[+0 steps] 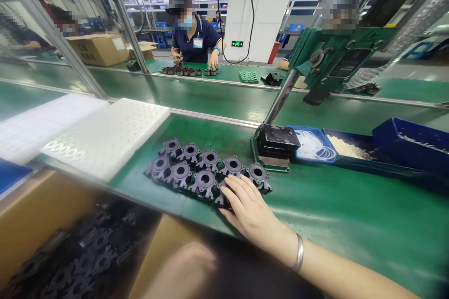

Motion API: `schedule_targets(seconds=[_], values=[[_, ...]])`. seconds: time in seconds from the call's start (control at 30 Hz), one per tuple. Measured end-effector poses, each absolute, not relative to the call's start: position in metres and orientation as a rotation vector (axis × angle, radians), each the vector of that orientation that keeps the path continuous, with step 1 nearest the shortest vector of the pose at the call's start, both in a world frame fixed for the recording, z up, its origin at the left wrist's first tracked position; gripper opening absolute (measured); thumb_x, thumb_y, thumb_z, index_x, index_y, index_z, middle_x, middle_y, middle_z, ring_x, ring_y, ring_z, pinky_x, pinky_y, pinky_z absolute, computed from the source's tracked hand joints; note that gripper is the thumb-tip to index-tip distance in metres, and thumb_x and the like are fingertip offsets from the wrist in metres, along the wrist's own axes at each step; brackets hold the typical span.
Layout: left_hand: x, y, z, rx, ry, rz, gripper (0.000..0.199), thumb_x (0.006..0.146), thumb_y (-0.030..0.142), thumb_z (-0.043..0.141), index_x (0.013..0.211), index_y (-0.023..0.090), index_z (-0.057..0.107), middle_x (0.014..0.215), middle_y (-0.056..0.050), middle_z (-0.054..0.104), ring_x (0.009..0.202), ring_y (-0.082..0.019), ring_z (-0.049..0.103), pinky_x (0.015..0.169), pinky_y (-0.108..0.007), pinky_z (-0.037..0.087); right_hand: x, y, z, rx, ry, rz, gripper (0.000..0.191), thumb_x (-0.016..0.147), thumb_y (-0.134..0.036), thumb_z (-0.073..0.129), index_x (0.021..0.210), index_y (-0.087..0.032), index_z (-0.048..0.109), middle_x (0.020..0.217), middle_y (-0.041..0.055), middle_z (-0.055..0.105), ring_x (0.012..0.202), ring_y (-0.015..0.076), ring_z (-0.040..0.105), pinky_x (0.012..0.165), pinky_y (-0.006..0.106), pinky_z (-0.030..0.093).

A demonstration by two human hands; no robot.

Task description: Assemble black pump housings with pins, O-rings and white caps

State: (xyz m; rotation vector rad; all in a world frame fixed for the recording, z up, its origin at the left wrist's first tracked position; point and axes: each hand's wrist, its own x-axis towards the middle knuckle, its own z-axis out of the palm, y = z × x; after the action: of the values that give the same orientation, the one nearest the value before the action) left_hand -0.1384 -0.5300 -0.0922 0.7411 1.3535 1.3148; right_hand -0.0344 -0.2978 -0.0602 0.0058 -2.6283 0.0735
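Note:
Two rows of black plastic housings (205,179), each with a round hole in its top, stand close together on the green bench. My right hand (247,205), with a silver bangle at the wrist, curls its fingers around a housing (221,200) at the right end of the front row; the hand hides most of that part. Low in the view, my left hand (189,266) is smeared by motion beside a cardboard box (154,243). Its fingers cannot be made out. Many loose black housings (84,261) lie inside the box.
A green press (315,63) stands on the right, its black base block (278,138) on the bench. Blue bins (410,149) sit farther right. White perforated trays (115,126) lie left. Across the line, a masked person (196,39) handles small parts.

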Motion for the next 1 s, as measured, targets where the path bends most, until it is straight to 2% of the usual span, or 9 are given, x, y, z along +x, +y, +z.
schedule_targets(seconds=[0.47,0.77,0.9,1.0], values=[[-0.14,-0.529,-0.094,0.755,1.368,1.226,0.033,0.082,0.048,0.07,0.109,0.029,0.072,0.112,-0.01,0.064,0.103,-0.028,0.062,0.09,-0.037,0.049,-0.043,-0.297,-0.045,-0.025,-2.638,0.058,0.037,0.092,-0.027,0.062,0.121,-0.004,0.059,0.119,0.0219,0.058,0.121,0.0347,0.051,0.108,0.057,0.043],[-0.137,-0.527,-0.089,0.771,1.37,1.196,0.031,0.083,0.049,0.069,0.107,0.031,0.072,0.114,-0.009,0.063,0.101,-0.027,0.061,0.092,-0.036,0.048,-0.043,-0.291,-0.047,-0.005,-2.652,0.057,0.04,0.093,-0.029,0.06,0.125,-0.006,0.058,0.127,0.0221,0.056,0.127,0.0347,0.047,0.11,0.058,0.041],[-0.137,-0.525,-0.073,0.773,1.382,1.246,0.032,0.082,0.048,0.07,0.106,0.027,0.074,0.111,-0.011,0.065,0.1,-0.028,0.062,0.091,-0.037,0.049,-0.035,-0.299,-0.043,0.286,-2.537,0.065,0.033,0.092,-0.025,0.06,0.12,-0.008,0.062,0.128,0.0186,0.06,0.13,0.033,0.047,0.11,0.055,0.042],[-0.153,-0.539,-0.051,0.735,1.458,1.323,0.035,0.08,0.051,0.071,0.1,0.022,0.075,0.106,-0.013,0.067,0.101,-0.03,0.062,0.093,-0.04,0.049,-0.035,-0.308,-0.041,0.67,-2.54,0.089,0.026,0.096,-0.017,0.05,0.116,-0.011,0.066,0.124,0.0126,0.065,0.125,0.0272,0.054,0.112,0.046,0.044]])
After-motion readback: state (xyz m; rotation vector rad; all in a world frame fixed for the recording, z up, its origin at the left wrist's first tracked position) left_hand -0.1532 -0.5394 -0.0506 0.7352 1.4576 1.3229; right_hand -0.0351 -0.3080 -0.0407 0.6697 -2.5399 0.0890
